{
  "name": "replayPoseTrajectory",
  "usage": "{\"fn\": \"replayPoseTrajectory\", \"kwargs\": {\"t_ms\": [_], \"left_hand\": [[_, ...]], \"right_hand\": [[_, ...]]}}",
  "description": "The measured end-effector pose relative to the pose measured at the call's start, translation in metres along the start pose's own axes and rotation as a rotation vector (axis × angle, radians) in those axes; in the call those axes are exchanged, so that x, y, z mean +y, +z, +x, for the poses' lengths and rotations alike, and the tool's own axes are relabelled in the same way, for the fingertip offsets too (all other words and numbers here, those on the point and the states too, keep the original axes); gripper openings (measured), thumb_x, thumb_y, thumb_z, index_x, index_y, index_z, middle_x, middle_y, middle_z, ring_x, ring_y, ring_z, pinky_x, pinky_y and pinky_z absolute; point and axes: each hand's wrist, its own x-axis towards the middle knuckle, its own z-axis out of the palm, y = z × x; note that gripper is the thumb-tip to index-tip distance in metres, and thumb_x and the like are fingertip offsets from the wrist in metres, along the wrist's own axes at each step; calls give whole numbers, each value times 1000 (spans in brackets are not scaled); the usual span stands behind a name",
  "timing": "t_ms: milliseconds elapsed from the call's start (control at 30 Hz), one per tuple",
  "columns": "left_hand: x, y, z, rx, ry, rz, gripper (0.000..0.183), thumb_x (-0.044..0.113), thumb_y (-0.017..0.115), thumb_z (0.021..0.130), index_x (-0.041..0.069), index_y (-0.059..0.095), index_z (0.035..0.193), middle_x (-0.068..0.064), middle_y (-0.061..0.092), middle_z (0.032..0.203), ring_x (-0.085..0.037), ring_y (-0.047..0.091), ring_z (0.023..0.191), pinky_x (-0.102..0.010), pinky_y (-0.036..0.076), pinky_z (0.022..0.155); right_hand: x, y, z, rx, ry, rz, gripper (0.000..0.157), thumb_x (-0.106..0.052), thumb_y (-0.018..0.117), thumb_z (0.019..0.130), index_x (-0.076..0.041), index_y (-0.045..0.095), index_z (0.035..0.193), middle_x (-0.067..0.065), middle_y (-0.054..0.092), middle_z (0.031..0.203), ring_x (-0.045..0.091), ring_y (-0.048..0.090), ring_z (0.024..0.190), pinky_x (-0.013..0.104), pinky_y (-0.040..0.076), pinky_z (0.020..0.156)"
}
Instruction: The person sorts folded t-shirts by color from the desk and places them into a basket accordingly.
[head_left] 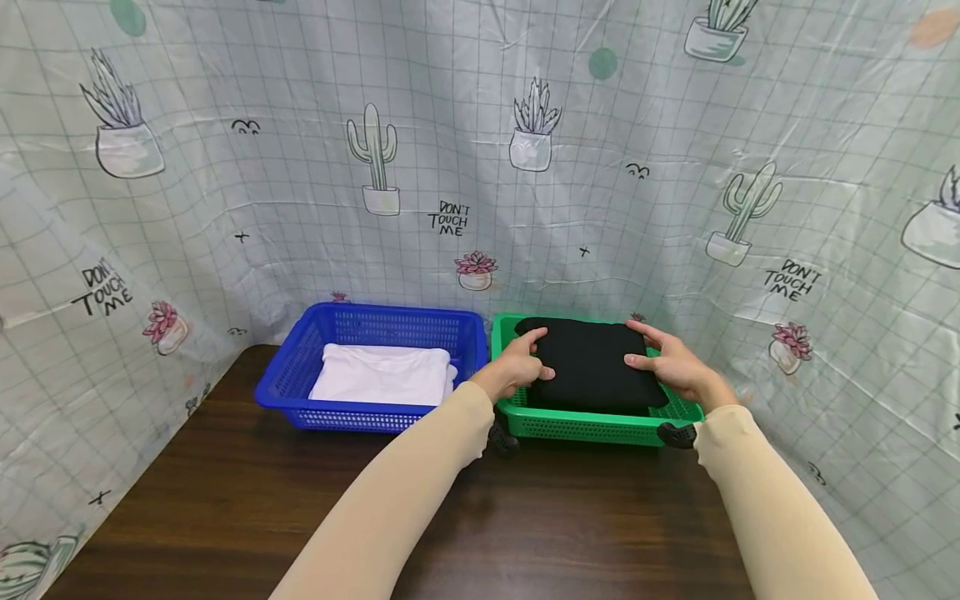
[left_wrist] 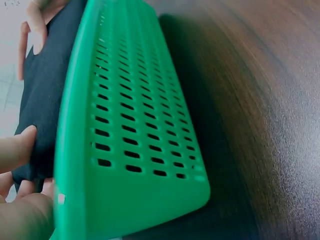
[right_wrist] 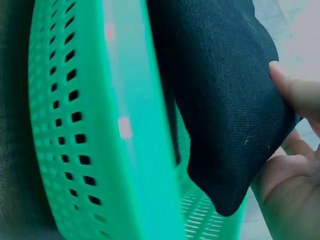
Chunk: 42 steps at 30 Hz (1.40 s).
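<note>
A folded black garment [head_left: 596, 362] lies in the green basket [head_left: 585, 429], close to its rim. My left hand [head_left: 519, 365] grips the garment's left edge, thumb [left_wrist: 19, 149] on top and fingers curled beneath. At the opposite edge my right hand [head_left: 677, 365] holds it the same way; in the right wrist view the thumb [right_wrist: 297, 95] presses on the top and the other fingers are partly hidden under the cloth. One corner of the black garment [right_wrist: 220, 125] droops inside the basket wall.
Left of the green basket stands a blue basket [head_left: 337, 417] with a folded white garment [head_left: 382, 375] in it. Both baskets sit on a dark wooden table [head_left: 555, 517], against a cactus-print curtain [head_left: 465, 125] that hangs behind and along both sides.
</note>
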Motion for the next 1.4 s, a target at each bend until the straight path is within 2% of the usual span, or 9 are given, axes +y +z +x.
{"fn": "replayPoseTrajectory", "kwargs": {"t_ms": [200,267,400,500,600,733,967,1133,1400], "left_hand": [[-9,4,2,19,-19,38,80,-1,64,92,31,27,155,-10,25,160,-30,46,130,-40,44,83],[-9,6,1,33,-21,45,79,-1,64,92,30,27,155,-10,26,159,-32,50,125,-41,44,83],[-12,14,2,63,-23,55,78,-1,64,92,28,28,155,-10,27,159,-34,45,131,-46,48,94],[-15,21,4,72,-31,49,77,-2,63,92,26,28,155,-10,27,159,-33,38,138,-46,47,96],[-18,26,8,77,-40,34,77,-4,63,91,23,28,155,-11,26,159,-33,35,140,-46,46,98],[-23,30,14,77,-55,18,77,-6,62,91,21,29,155,-12,25,159,-34,37,138,-46,45,99],[-29,30,22,119,-89,71,75,-4,64,91,23,33,153,-10,27,159,-33,42,134,-39,47,84],[-32,30,24,108,-92,95,74,-1,64,92,23,32,154,-9,27,159,-35,41,135,-40,48,87],[-33,30,24,111,-102,115,74,-1,65,92,25,33,153,-10,28,158,-35,42,134,-47,47,96]], "right_hand": [[11,9,5,9,17,-41,75,-23,62,97,-22,19,158,25,23,152,34,59,112,39,52,88],[15,11,8,0,18,-8,73,-19,61,98,-22,18,158,26,20,154,35,60,110,41,53,87],[24,14,14,6,37,12,72,-16,60,99,-20,19,158,27,13,156,40,58,113,46,53,86],[33,15,13,36,57,-37,71,-17,60,98,-20,21,157,28,10,157,46,45,126,50,48,94],[42,18,12,49,63,-57,70,-17,59,99,-19,21,157,27,6,159,47,23,141,57,39,103],[50,21,10,58,60,-40,69,-15,58,99,-16,21,157,24,2,161,45,5,146,60,30,109],[50,21,12,15,66,-35,67,-20,57,101,-15,21,157,22,2,161,46,11,145,62,24,111],[53,21,13,-24,92,-124,71,-26,57,100,-15,17,158,26,1,160,47,1,146,64,20,110],[57,22,17,-85,110,-193,69,-31,54,101,-15,17,158,23,0,161,48,0,146,63,22,111]]}}
